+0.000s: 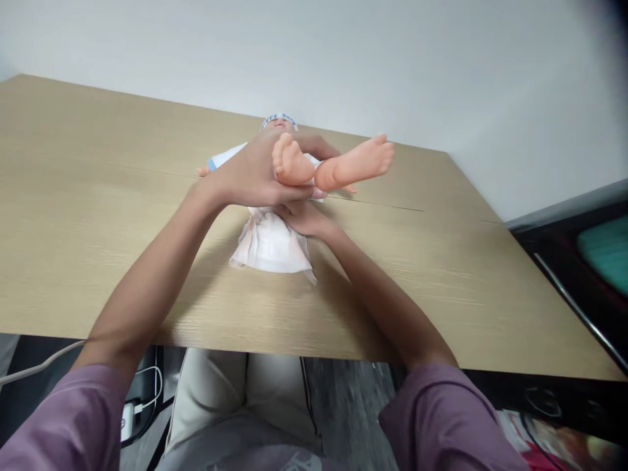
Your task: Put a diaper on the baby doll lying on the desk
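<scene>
A baby doll (356, 163) lies on its back on the table, its head at the far side and both legs raised toward me. My left hand (258, 170) is closed around the doll's legs, near the ankles; the feet stick out to the right. Beneath the raised legs, my right hand (307, 217) has its fingers curled at the upper part of a white diaper (269, 245). Some of those fingertips are hidden under the doll. The diaper's near end is spread on the tabletop, with frilled side edges.
The wooden table (122, 248) has a thin seam across it and meets a pale wall (294, 59) behind. A dark-framed object with a greenish panel (606, 252) stands at the right. Below the front edge are a white cable (44, 365) and a white plug (127, 418).
</scene>
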`<state>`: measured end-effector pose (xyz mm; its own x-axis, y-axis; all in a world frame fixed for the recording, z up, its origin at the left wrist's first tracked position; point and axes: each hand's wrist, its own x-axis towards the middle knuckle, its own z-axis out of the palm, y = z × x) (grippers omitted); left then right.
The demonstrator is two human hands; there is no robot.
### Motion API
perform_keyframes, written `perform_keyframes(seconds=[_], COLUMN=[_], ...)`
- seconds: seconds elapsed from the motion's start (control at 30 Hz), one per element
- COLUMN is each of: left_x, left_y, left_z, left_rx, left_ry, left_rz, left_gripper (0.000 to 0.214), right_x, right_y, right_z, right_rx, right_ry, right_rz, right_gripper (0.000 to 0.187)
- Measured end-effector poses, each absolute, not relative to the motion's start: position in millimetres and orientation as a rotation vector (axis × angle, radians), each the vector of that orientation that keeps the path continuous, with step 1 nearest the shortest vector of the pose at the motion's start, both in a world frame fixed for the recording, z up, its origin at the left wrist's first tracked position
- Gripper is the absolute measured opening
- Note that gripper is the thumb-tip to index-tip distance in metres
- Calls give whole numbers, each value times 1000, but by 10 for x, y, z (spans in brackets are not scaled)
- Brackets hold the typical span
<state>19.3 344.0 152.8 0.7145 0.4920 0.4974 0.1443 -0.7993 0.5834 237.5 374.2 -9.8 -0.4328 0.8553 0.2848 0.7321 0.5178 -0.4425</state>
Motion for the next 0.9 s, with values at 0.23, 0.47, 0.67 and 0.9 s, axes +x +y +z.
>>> perform_keyframes(seconds=[0.23, 0.47, 0.67, 0.9], left_x=[191, 77, -348, -917], left_y=[3324, 3128, 3141, 3260], left_z=[1250, 947, 749, 419], left_rx=[2385, 2534, 2677, 2823], left_ry=[503, 321, 482, 381], left_rz=[892, 806, 823, 608], left_gripper=[45, 38, 42, 50], right_x=[2797, 2497, 2731, 3164], right_y=[2569, 2410, 2565, 2619], right_z=[-57, 78, 188, -126], right_rx=[-1341, -1069, -826, -827], right_ry=[-2009, -1931, -2207, -2425], right_rz=[204, 207, 225, 134], right_gripper=[68, 84, 53, 45])
